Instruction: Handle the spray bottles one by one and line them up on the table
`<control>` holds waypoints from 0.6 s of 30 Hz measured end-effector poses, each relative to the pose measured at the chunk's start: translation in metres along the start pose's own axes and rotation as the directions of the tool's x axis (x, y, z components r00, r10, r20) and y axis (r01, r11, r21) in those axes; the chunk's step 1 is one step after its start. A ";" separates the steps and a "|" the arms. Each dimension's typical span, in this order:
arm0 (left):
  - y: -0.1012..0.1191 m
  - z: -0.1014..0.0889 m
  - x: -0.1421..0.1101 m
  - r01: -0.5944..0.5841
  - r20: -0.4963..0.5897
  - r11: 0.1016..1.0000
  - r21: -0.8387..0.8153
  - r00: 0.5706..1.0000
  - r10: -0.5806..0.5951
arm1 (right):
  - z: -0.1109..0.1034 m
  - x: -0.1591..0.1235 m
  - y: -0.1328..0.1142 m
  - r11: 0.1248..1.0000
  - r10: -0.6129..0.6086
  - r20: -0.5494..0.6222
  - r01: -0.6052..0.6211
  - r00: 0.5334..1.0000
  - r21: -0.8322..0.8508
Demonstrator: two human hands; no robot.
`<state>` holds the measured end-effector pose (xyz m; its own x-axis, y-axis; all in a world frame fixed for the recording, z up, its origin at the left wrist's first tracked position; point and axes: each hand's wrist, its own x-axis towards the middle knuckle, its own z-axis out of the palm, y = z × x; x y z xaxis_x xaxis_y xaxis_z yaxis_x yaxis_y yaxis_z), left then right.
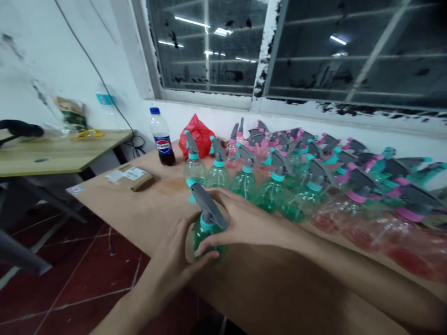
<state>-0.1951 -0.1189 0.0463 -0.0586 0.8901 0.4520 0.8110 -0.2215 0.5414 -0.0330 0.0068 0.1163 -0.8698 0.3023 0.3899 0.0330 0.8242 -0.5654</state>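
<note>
A green spray bottle with a grey and teal trigger head stands upright near the front edge of the table, between my two hands. My left hand curls round its left side, with the thumb across the front. From the right, my right hand wraps round the bottle just below the head, its thumb also on the front. Most of the green body is hidden by my fingers. Just behind stand more green spray bottles in a row, their heads tilted toward the left.
Pink spray bottles crowd the table's right side. A cola bottle, a red plastic bag and a flat cardboard packet lie toward the back left. A second table stands at far left, below the windowed wall.
</note>
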 end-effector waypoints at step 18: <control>-0.157 -0.080 0.116 0.282 -0.158 0.938 0.202 0.955 -0.253 | -0.033 0.168 0.028 0.722 0.233 -0.345 -0.399 0.909 -0.565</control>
<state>-0.3758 -0.0129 0.0701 -0.3530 0.8427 0.4065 0.8618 0.1238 0.4919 -0.1622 0.0968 0.1902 -0.6134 0.6320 0.4736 0.6489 0.7451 -0.1538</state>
